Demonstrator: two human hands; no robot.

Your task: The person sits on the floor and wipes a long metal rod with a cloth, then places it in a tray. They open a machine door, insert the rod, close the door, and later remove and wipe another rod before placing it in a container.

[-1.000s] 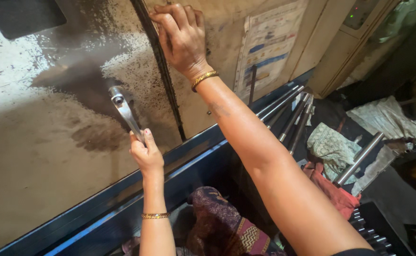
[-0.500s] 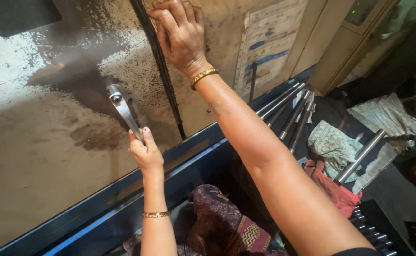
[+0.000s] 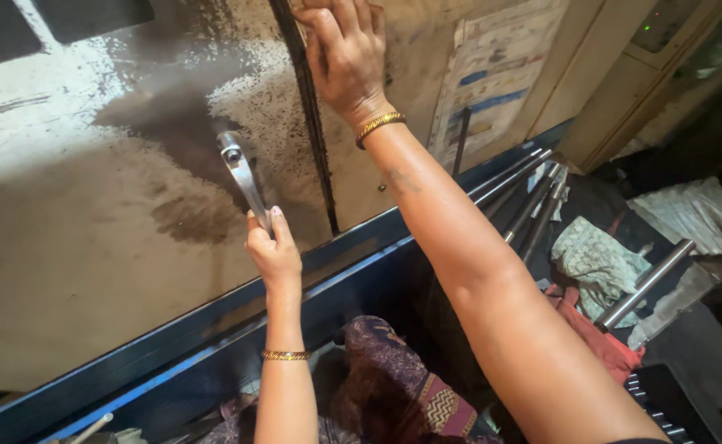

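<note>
Wrench (image 3: 241, 177) gripped by left hand (image 3: 272, 251) against grimy panel (image 3: 73, 238); right hand (image 3: 346, 57) presses flat beside black strip (image 3: 311, 131).

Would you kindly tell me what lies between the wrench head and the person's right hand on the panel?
In the head view, a dark vertical strip runs down the stained panel between the wrench head and the right hand.

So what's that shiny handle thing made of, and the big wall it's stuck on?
The handle in the left hand looks like bare polished metal, probably steel: silvery, with bright glints. The panel looks like beige-painted sheet metal, matte and smeared with dark grime, though that is less sure.
</note>
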